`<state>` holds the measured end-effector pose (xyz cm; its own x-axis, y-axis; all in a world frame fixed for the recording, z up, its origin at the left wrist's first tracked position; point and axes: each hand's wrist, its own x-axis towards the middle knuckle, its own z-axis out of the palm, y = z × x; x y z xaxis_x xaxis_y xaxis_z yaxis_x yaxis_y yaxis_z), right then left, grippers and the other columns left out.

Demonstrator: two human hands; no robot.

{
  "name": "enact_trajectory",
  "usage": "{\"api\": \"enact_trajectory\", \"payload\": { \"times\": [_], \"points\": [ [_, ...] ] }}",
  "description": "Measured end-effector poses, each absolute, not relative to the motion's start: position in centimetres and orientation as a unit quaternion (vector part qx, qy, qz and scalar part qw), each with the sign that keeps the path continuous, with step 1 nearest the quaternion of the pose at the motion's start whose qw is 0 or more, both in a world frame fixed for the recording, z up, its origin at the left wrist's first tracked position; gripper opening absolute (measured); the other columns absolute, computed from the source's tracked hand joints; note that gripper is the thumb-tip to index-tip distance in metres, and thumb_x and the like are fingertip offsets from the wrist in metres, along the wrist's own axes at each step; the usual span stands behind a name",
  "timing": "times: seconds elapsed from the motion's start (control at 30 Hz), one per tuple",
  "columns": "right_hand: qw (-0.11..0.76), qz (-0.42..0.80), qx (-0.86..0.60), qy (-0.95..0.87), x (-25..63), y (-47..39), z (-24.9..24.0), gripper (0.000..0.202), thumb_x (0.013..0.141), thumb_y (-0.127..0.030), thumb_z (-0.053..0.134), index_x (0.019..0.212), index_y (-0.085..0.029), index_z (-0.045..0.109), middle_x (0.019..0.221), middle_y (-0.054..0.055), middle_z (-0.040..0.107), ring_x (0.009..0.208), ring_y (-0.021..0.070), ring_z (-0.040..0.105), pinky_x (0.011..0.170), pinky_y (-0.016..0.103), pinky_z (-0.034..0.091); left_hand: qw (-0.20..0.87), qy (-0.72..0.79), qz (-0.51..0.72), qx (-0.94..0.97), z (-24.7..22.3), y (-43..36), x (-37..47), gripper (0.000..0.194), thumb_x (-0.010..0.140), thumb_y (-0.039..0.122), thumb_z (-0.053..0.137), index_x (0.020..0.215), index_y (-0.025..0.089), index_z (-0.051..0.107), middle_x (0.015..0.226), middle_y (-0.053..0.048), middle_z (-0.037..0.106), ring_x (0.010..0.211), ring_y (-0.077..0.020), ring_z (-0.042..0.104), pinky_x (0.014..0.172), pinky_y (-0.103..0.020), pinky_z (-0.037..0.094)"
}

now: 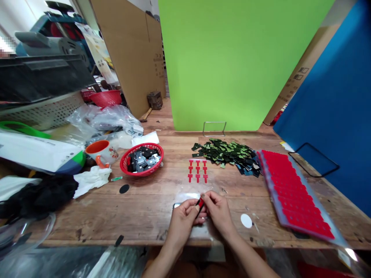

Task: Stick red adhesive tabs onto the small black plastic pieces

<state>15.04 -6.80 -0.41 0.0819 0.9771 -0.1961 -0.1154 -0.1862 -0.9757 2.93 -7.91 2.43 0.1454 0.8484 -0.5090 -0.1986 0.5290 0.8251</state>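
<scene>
Near the table's front edge, my left hand (184,218) and my right hand (218,210) meet around a small red and black piece (199,203). Fingers of both hands pinch it, and they partly cover it. Beneath the hands lies a clear plastic sheet (199,231). Just beyond them, small red T-shaped pieces (198,170) stand in rows on a clear backing. Farther back is a loose pile of dark green and black pieces (227,151). To the right lies a stack of sheets with red pieces (295,189).
At the left are a red basket (125,170) of black and grey pieces, an orange and white mug (108,154), white tissue (92,180) and plastic bags. A green panel (237,61) stands behind, a blue one (333,96) at right. A white disc (246,221) lies right of my hands.
</scene>
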Motion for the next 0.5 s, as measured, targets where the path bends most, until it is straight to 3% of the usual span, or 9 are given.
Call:
{"api": "enact_trajectory", "payload": {
  "times": [0.1, 0.3, 0.5],
  "points": [
    [0.499, 0.55, -0.56, -0.367, 15.1, -6.8, -0.8, 0.044, 0.082, -0.051, 0.051, 0.057, -0.016, 0.052, 0.045, -0.003, 0.045, 0.041, 0.008, 0.038, 0.04, 0.019, 0.028, 0.695, 0.535, 0.374, 0.302, 2.7, -7.7, 2.6, 0.036, 0.068, 0.034, 0.07, 0.093, 0.009, 0.064, 0.079, -0.011, 0.071, 0.065, -0.0159, 0.066, 0.064, -0.027, 0.054],
    [0.51, 0.564, -0.544, -0.355, 15.1, -7.1, -1.8, 0.043, 0.085, -0.053, 0.045, 0.076, -0.014, 0.061, 0.055, -0.001, 0.052, 0.039, 0.0058, 0.038, 0.036, 0.017, 0.026, 0.606, 0.556, 0.48, 0.305, 4.7, -3.4, -1.9, 0.035, 0.071, 0.024, 0.067, 0.102, 0.01, 0.061, 0.088, -0.01, 0.07, 0.071, -0.0143, 0.067, 0.069, -0.025, 0.055],
    [0.512, 0.531, -0.555, -0.386, 14.8, -7.5, -2.3, 0.045, 0.085, -0.054, 0.045, 0.075, -0.014, 0.062, 0.058, -0.001, 0.054, 0.04, 0.0062, 0.04, 0.036, 0.018, 0.029, 0.431, 0.587, 0.578, 0.368, 7.8, 4.1, -8.6, 0.031, 0.076, 0.017, 0.06, 0.106, 0.008, 0.057, 0.083, -0.007, 0.069, 0.08, -0.0174, 0.067, 0.085, -0.04, 0.051]
  ]
}}
